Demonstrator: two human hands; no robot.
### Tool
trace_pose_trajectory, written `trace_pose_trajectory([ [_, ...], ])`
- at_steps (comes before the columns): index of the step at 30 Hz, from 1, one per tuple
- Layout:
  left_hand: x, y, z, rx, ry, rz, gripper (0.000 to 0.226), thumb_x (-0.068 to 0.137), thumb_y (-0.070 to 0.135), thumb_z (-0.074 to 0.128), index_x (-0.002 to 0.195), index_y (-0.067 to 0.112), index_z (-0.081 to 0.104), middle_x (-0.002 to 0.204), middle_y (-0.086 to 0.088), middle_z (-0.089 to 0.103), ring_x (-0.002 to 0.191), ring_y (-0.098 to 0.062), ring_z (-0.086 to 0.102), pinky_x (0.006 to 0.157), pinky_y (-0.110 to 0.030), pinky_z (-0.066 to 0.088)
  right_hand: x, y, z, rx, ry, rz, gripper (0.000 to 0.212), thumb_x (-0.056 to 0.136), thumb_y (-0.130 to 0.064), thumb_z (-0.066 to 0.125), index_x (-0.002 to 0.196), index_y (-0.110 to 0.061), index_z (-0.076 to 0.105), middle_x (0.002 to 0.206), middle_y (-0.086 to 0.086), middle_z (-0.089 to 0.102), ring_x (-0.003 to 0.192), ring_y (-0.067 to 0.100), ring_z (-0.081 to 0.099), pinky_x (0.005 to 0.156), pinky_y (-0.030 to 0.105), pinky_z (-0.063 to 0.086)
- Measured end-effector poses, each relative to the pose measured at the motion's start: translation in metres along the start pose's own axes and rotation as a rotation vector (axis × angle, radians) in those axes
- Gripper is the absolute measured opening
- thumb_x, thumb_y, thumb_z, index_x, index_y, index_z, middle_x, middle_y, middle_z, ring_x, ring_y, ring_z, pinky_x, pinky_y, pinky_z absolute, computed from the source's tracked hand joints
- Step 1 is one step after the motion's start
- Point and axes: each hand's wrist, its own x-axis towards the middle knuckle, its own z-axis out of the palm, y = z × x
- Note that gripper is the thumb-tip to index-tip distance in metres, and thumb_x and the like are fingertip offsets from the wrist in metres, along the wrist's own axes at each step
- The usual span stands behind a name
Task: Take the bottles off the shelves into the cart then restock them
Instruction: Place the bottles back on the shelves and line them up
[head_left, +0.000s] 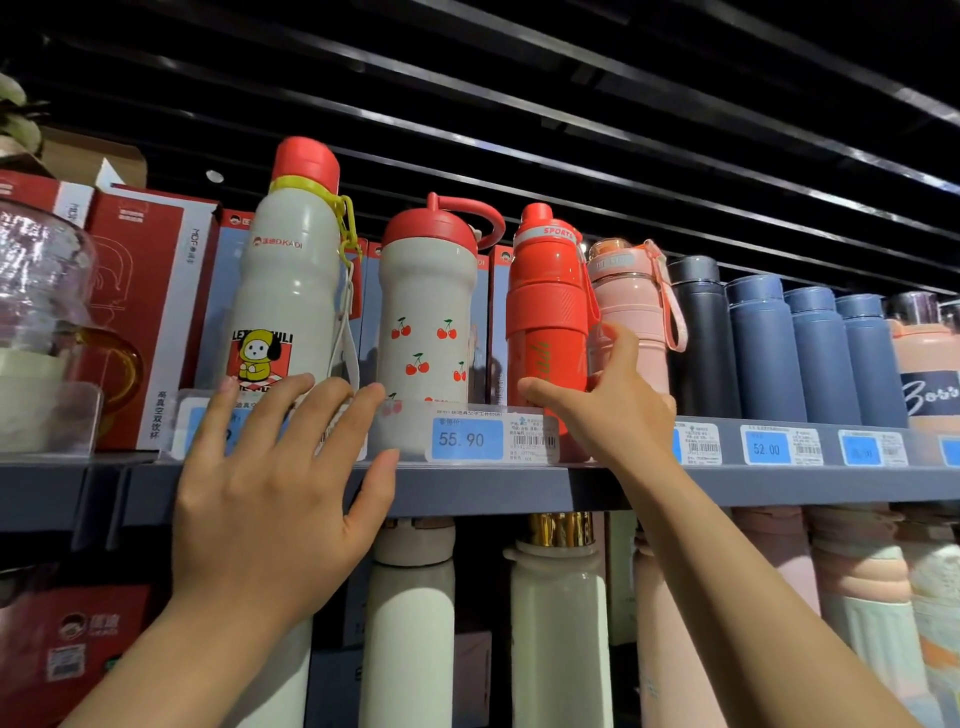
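On the upper shelf (493, 488) stands a row of bottles. The red sports bottle (545, 291) has my right hand (618, 410) around its base, thumb on the left side and fingers on the right. To its left stand a white cherry-print bottle (426, 312) with a red lid and a taller white cartoon bottle (285, 270) with a red cap and yellow strap. My left hand (270, 488) is spread open in front of the shelf edge below these two, holding nothing. A pink bottle (628, 296) stands right behind my right hand's fingers.
A black bottle (701, 332) and several blue bottles (763, 348) continue the row to the right. Red boxes (150, 291) and a glass jug (36, 291) fill the left end. White bottles (410, 623) and pink ones stand on the shelf below. Price tags line the shelf edge.
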Motion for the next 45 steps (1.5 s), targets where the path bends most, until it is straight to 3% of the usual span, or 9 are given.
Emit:
trace_pose_trajectory([
  [7, 0.000, 0.000, 0.000, -0.007, 0.010, 0.001, 0.052, 0.098, 0.041, 0.034, 0.125, 0.010, 0.064, 0.118, -0.013, 0.066, 0.113, -0.036, 0.059, 0.105, -0.059, 0.034, 0.002, 0.003, 0.002, -0.011, -0.002, 0.011, 0.086, 0.069, -0.069, 0.067, 0.134, -0.027, 0.028, 0.115, -0.001, 0.062, 0.104, 0.028, 0.059, 0.103, 0.047, 0.035],
  [14, -0.001, -0.001, 0.002, -0.002, 0.016, -0.001, 0.052, 0.098, 0.042, 0.034, 0.126, 0.010, 0.064, 0.118, -0.013, 0.066, 0.112, -0.036, 0.059, 0.105, -0.058, 0.032, 0.005, 0.004, 0.004, -0.043, -0.025, 0.036, 0.069, 0.067, -0.074, 0.064, 0.117, -0.029, 0.046, 0.111, -0.002, 0.063, 0.102, 0.025, 0.057, 0.094, 0.040, 0.032],
  [29, -0.003, -0.002, 0.003, -0.020, -0.001, -0.010, 0.052, 0.100, 0.043, 0.032, 0.129, 0.010, 0.062, 0.120, -0.014, 0.064, 0.115, -0.037, 0.058, 0.107, -0.058, 0.030, 0.003, 0.002, 0.004, -0.056, -0.008, 0.044, 0.073, 0.066, -0.074, 0.064, 0.122, -0.030, 0.048, 0.114, -0.002, 0.063, 0.104, 0.026, 0.058, 0.099, 0.046, 0.039],
  [35, -0.001, 0.006, -0.004, -0.040, -0.052, -0.044, 0.052, 0.098, 0.040, 0.033, 0.129, 0.009, 0.061, 0.125, -0.016, 0.062, 0.122, -0.039, 0.053, 0.108, -0.059, 0.027, -0.003, 0.005, 0.000, 0.037, 0.042, -0.083, 0.083, 0.071, -0.069, 0.066, 0.135, -0.023, 0.039, 0.130, 0.002, 0.048, 0.116, 0.024, 0.050, 0.100, 0.050, 0.039],
  [38, 0.001, 0.026, -0.008, -0.092, -0.054, -0.049, 0.053, 0.094, 0.041, 0.036, 0.131, 0.011, 0.059, 0.133, -0.017, 0.057, 0.127, -0.038, 0.048, 0.110, -0.060, 0.022, 0.002, 0.019, -0.016, 0.133, 0.136, -0.175, 0.077, 0.078, -0.058, 0.067, 0.138, -0.020, 0.039, 0.133, 0.005, 0.043, 0.119, 0.024, 0.047, 0.098, 0.048, 0.041],
  [41, 0.012, 0.076, -0.003, -0.173, -0.003, 0.006, 0.051, 0.091, 0.039, 0.041, 0.130, 0.013, 0.061, 0.135, -0.016, 0.056, 0.126, -0.038, 0.051, 0.111, -0.059, 0.025, 0.020, 0.046, -0.039, 0.044, 0.234, -0.201, 0.067, 0.083, -0.048, 0.064, 0.138, -0.018, 0.039, 0.128, 0.010, 0.048, 0.116, 0.031, 0.049, 0.094, 0.049, 0.042],
  [45, 0.031, 0.151, 0.025, -0.197, 0.007, -0.023, 0.051, 0.090, 0.040, 0.043, 0.130, 0.016, 0.062, 0.135, -0.012, 0.058, 0.124, -0.034, 0.054, 0.107, -0.055, 0.034, 0.042, 0.085, -0.052, -0.177, 0.061, -0.214, 0.081, 0.081, -0.054, 0.063, 0.145, -0.025, 0.022, 0.125, 0.012, 0.051, 0.113, 0.035, 0.051, 0.084, 0.045, 0.047],
])
